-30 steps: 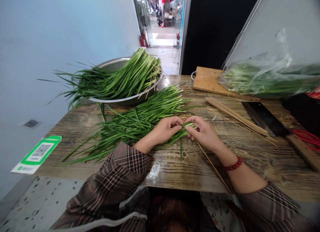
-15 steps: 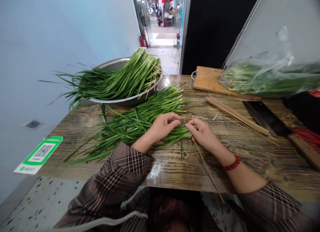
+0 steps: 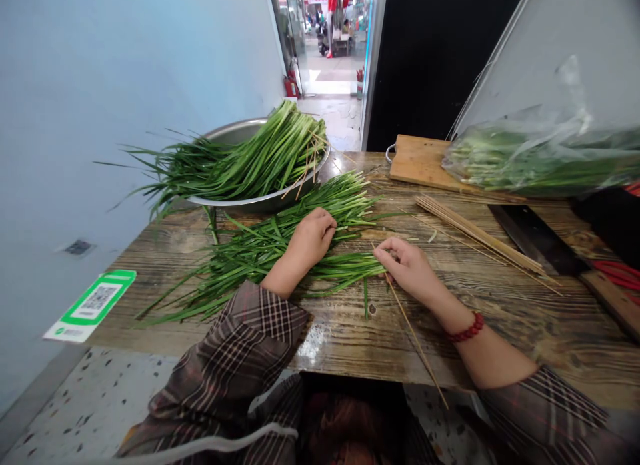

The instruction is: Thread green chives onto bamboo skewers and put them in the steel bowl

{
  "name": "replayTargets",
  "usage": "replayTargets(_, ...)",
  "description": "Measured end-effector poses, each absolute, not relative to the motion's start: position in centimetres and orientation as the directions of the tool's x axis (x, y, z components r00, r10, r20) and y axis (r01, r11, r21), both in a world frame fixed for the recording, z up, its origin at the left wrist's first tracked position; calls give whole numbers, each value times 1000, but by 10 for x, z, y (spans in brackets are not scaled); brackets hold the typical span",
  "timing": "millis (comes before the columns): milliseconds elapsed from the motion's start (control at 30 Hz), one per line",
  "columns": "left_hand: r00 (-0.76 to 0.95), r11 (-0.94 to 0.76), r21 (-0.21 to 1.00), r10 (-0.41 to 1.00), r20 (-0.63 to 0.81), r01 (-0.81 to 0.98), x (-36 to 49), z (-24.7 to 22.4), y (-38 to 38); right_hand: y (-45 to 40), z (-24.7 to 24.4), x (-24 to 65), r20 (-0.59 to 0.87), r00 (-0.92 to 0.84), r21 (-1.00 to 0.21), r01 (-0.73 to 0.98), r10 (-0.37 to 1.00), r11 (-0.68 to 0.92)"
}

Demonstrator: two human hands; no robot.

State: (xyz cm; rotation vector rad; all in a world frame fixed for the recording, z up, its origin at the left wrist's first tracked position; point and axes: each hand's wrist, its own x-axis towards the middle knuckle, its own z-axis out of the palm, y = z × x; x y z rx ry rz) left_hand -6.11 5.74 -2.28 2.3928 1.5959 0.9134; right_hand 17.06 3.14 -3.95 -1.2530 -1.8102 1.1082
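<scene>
Loose garlic chives lie in a pile on the wooden table, white ends to the right. My left hand is over this pile with fingers curled and pressed together near the stems; whether a stem is between them is hidden. My right hand pinches a thin bamboo skewer together with the white ends of a smaller row of chives. The skewer slants from those ends down past the table's front edge, its tip poking up above the row.
A metal basin heaped with skewered chives stands at the back left. To the right lie a bundle of bamboo skewers, a cleaver, a cutting board and a plastic bag of greens. A QR-code card is at the left edge.
My left hand has moved away from the skewer, left and back onto the loose pile, and its fingers have drawn together. My right hand keeps its pinch at the skewer.
</scene>
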Motion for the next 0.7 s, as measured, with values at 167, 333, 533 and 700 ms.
replayTargets(167,306,-420,285,878,369,862,-62,-26,61,31,-38,170,58,-328,-909,374,943,186)
replayTargets(333,311,-409,210,871,380,888,-59,-27,59,31,-37,170,55,-330,-913,365,942,181)
replayTargets(533,379,-437,128,867,323,890,-52,-16,50,31,-36,170,64,-316,-902,388,947,190)
replayTargets(700,400,-419,57,893,205,906,-49,-11,47,30,-34,169,51,-316,-901,394,947,180)
